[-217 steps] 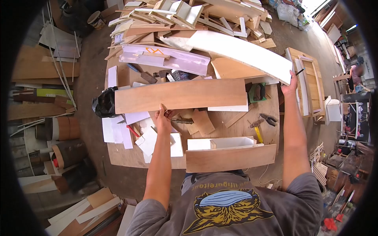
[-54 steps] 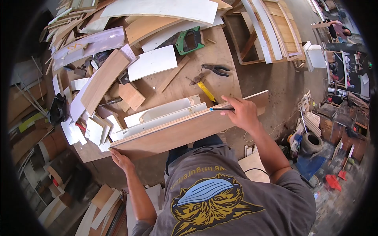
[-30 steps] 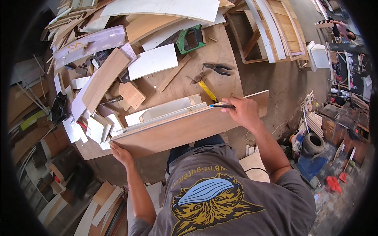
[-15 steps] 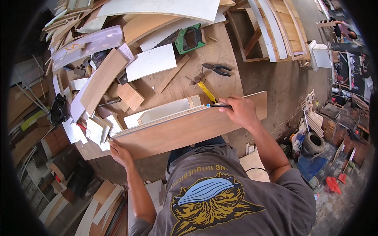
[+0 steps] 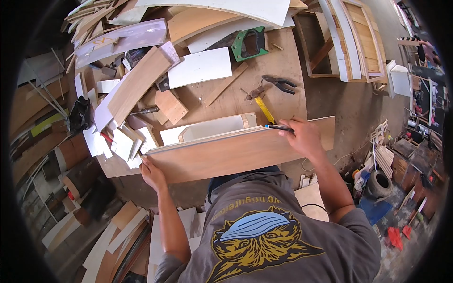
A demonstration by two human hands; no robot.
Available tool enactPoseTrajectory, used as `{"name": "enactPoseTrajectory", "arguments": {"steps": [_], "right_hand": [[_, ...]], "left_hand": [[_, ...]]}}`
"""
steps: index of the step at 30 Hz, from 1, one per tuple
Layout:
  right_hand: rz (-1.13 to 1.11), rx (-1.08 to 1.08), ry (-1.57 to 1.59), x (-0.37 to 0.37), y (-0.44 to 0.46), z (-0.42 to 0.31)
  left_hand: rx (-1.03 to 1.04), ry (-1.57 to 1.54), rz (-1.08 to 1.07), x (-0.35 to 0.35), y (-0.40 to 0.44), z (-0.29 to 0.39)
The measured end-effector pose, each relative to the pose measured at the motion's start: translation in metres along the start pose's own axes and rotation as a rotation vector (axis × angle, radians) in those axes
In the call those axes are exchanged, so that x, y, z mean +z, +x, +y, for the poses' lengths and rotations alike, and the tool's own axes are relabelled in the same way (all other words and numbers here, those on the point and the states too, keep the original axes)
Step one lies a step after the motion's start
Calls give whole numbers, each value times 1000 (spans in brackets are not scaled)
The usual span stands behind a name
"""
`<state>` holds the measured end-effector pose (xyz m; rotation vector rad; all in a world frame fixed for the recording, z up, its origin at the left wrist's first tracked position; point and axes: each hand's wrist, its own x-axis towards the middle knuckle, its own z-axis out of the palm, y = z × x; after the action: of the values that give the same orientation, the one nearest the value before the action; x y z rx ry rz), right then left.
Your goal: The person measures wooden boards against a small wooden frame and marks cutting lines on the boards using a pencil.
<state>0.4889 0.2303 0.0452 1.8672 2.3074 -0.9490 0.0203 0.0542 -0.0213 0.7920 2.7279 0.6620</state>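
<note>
A long brown wooden board (image 5: 236, 153) stands on its edge along the near side of the workbench. My left hand (image 5: 153, 172) grips its left end, with fingers at the top corner. My right hand (image 5: 303, 137) is closed around a dark pencil-like marker (image 5: 278, 127) with a blue end, which lies at the board's top edge. Behind the board sits a white box-like wooden piece (image 5: 212, 127). A hammer (image 5: 260, 104) with a yellow handle and black pliers (image 5: 279, 84) lie just beyond.
On the workbench (image 5: 283, 61) are a green-handled saw (image 5: 249, 43), a white panel (image 5: 200, 67), a curved brown strip (image 5: 139, 85) and piled offcuts. A wooden frame (image 5: 361, 37) stands beyond at the right. Another person (image 5: 432, 52) is far off at the right edge.
Since half a second ago the whole view has shifted, with the bench appearing farther right. Over the last seconds, the board came down to the near edge and my right hand moved to its top edge.
</note>
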Motion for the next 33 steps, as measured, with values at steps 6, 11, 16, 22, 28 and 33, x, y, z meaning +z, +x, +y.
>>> {"name": "enactPoseTrajectory", "arguments": {"steps": [6,11,16,22,28,33], "right_hand": [[-68,41,-20,-1,3,-1],[-46,38,15,-2,1,-2],[-55,51,-1,-3,0,-3],[-70,77,-3,-5,-1,-7],[-63,68,-9,-3,-1,-5],[-65,73,-7,-5,-1,-6]], "left_hand": [[-21,-65,-69,-2,6,-8],[24,-42,-60,1,8,-9],[39,-33,-68,1,8,-7],[51,-22,-62,2,10,-10],[47,-8,-84,1,11,-8],[61,-8,-75,2,12,-8]]}}
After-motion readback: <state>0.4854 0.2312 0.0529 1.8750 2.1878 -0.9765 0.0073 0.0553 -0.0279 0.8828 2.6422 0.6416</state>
